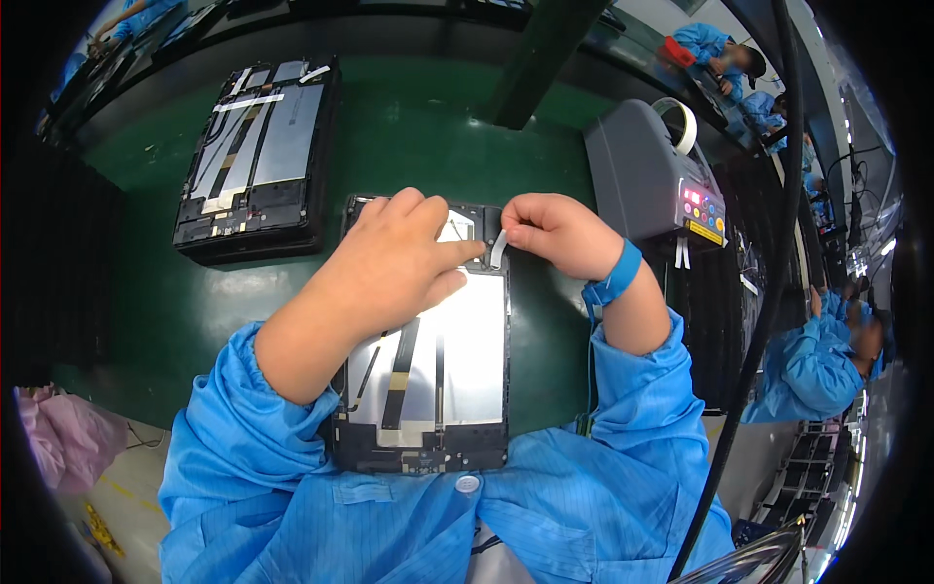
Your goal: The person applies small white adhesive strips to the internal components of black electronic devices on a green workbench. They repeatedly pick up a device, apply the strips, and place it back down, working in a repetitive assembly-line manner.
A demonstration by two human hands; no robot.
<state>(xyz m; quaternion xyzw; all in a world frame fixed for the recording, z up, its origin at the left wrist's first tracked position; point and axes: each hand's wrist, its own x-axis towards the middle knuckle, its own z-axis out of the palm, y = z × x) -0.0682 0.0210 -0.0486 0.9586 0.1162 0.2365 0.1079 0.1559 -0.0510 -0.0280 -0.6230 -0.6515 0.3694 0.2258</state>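
An opened tablet [474,370] with a silvery battery and black frame lies in front of me on the green table. My left hand [404,253] rests over its upper part, fingers spread, the index fingertip next to a white strip. Pinched between thumb and forefinger of my right hand [559,234] is one end of that short white tape strip [499,250]. Its other end meets the tablet's upper right corner. A blue wrist strap [617,275] circles my right wrist. The left hand hides part of the tablet's top edge.
A stack of similar opened tablets [258,156] stands at the back left of the green table [418,127]. To the right sits a grey tape dispenser [642,170] with a white roll and lit buttons. A dark green post [545,68] rises behind. Co-workers in blue [817,360] sit beyond.
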